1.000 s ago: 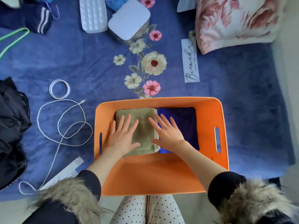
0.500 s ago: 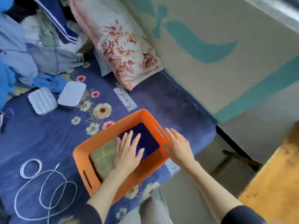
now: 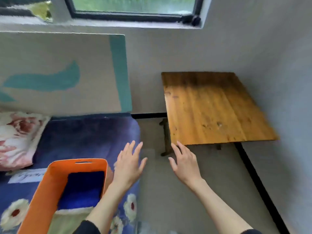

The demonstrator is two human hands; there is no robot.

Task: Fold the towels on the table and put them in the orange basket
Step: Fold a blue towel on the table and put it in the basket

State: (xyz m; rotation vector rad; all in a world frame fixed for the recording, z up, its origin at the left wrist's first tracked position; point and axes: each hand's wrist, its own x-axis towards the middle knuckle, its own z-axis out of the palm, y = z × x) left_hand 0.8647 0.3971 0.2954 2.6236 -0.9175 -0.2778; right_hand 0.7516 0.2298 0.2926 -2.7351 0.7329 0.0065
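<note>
My left hand hangs in the air with its fingers straight and fanned, holding nothing, just beside the right wall of the orange basket. My right hand is spread the same way, empty, its fingertips reaching toward the near corner of the table. I judge both are free because the folded pieces are already put away and I am turning to look for more.

The soft-walled orange felt basket sits on the bed at my left, its slot handle showing in the far wall. Inside it, a dark blue plush folded towel lies flat at the far end, and a pale olive-green terry folded towel lies nearer me, touching it edge to edge. Laid side by side like that, they fill the floor of the basket without stacking.

The basket rests on a fleecy blue bedspread printed with cream flowers, soft and thick enough to let the basket settle. A pink-and-white floral pillow lies at the bed's far left, against a grey and teal headboard panel.

To my right stands a rectangular brown wooden table with visible grain and dark metal legs. I see no towel on its top, so the task looks finished or nearly so.
</note>
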